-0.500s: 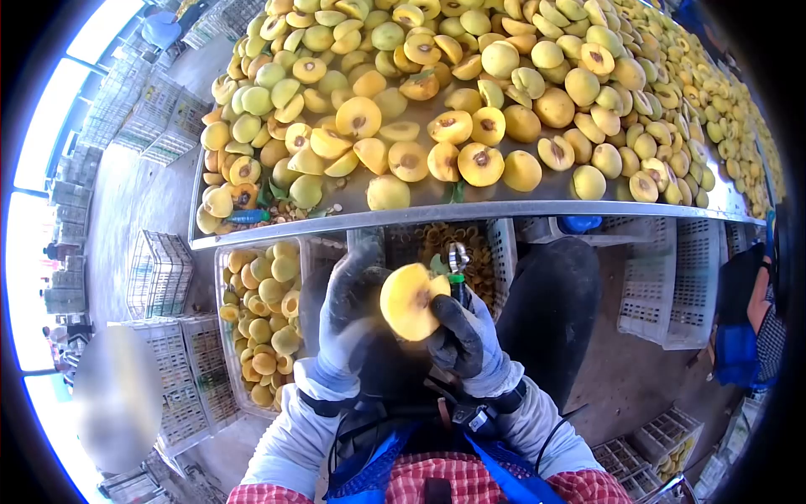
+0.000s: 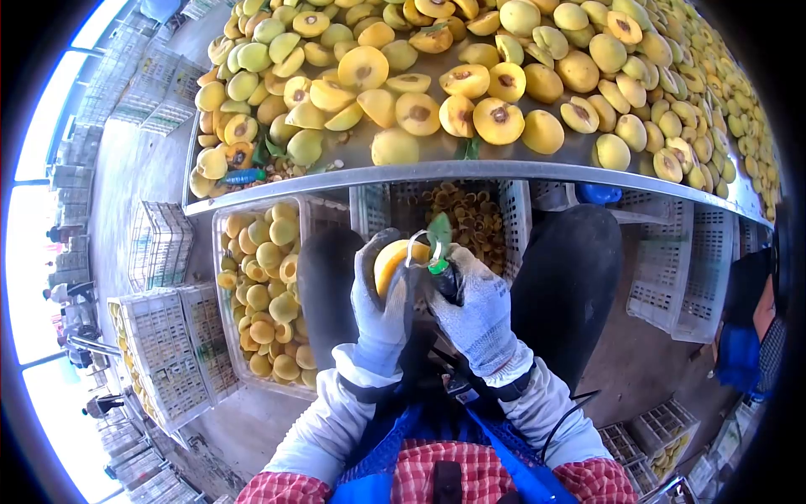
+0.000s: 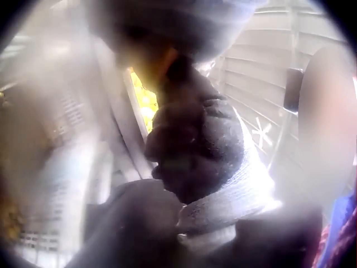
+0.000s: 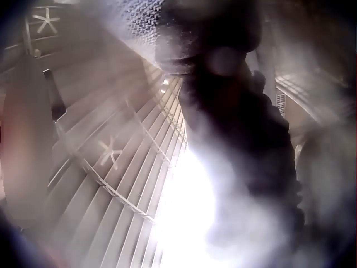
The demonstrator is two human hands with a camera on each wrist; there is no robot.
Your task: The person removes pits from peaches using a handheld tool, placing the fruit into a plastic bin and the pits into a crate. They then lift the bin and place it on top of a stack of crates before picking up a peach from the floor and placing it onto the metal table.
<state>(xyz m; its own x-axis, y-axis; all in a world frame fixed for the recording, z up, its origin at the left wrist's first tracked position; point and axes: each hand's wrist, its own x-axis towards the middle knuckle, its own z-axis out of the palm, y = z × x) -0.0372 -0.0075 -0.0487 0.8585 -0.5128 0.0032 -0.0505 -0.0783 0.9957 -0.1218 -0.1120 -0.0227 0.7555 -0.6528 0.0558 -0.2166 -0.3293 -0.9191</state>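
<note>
Both hands wear grey-white work gloves with dark palms and meet between the knees in the head view. The left hand (image 2: pixel 376 298) grips a yellow peach half (image 2: pixel 389 259) with its fingers around the far side and the thumb on the near side. In the right hand (image 2: pixel 481 312) is a pitting tool (image 2: pixel 438 267) with a dark handle, a green collar and a curved metal loop. That loop is right at the peach's edge. A green leaf (image 2: pixel 439 229) overlaps the tool's head. Both wrist views are dark and hazy, with gloved fingers (image 3: pixel 195 139) filling the middle.
A metal-edged table (image 2: pixel 336 178) heaped with peach halves (image 2: pixel 417 113) stands ahead. Beneath it, a crate (image 2: pixel 515 223) contains pits and scraps (image 2: pixel 466 210). A crate of peaches (image 2: pixel 270 260) sits left of the legs. Stacked white crates (image 2: pixel 180 349) stand farther left.
The peach half has turned from facing the camera to nearly edge-on, and the left hand has closed in around it. The right hand's tool has come up against the fruit.
</note>
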